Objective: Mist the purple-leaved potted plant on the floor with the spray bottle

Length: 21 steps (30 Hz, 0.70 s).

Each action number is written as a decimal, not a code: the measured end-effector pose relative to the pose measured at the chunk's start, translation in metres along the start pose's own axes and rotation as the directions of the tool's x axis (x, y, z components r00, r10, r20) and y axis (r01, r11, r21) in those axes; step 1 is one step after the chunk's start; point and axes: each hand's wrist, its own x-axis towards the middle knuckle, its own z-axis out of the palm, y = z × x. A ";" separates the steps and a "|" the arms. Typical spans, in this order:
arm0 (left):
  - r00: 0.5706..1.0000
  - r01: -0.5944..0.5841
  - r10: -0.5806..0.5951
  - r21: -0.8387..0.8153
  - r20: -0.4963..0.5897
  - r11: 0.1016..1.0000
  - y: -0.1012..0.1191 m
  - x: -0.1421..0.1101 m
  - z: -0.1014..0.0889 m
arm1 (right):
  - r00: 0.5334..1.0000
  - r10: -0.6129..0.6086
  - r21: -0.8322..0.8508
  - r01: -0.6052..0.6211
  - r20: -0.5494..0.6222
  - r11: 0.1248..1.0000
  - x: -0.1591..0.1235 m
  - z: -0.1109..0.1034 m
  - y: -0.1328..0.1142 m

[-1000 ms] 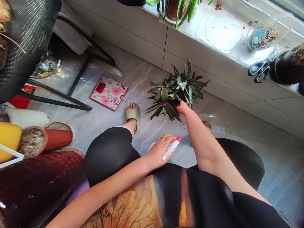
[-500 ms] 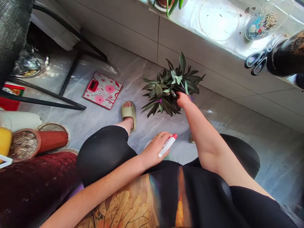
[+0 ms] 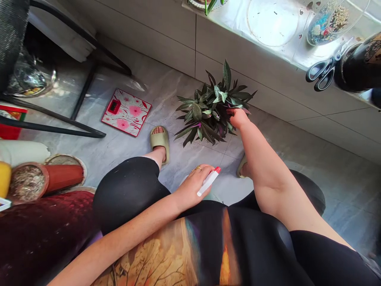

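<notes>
My left hand (image 3: 193,184) is closed around a spray bottle, whose white head with a red nozzle tip (image 3: 208,181) points away from me. Most of the bottle's body is hidden beneath the hand. On the floor ahead stands a bushy plant (image 3: 202,113) with long dark green leaves, purple in places. My right hand (image 3: 239,118) reaches into its right side, fingers curled in at the leaves. It appears to pinch a leaf there, though the fingertips are partly covered. The plant's pot is hidden under the foliage.
A floral bathroom scale (image 3: 126,112) lies left of the plant, near a black chair frame (image 3: 86,93). Flowerpots (image 3: 64,177) lie at left. On the white ledge (image 3: 235,24) are scissors (image 3: 324,73), a glass bowl (image 3: 324,26) and a dark jar (image 3: 361,65).
My right hand has shifted a little to the right along the plant. My left hand keeps its hold on the spray bottle. The view has moved slightly.
</notes>
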 end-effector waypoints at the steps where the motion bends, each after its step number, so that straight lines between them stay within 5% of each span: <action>1: 1.000 -0.004 0.004 -0.001 0.000 1.000 0.000 0.000 0.000 | 1.000 -0.012 -0.015 0.012 0.025 1.000 0.000 0.000 0.001; 21: 0.999 -0.052 0.052 0.038 0.001 0.998 0.002 0.003 0.002 | 0.982 0.088 -0.294 -0.035 0.168 0.955 -0.037 0.026 -0.007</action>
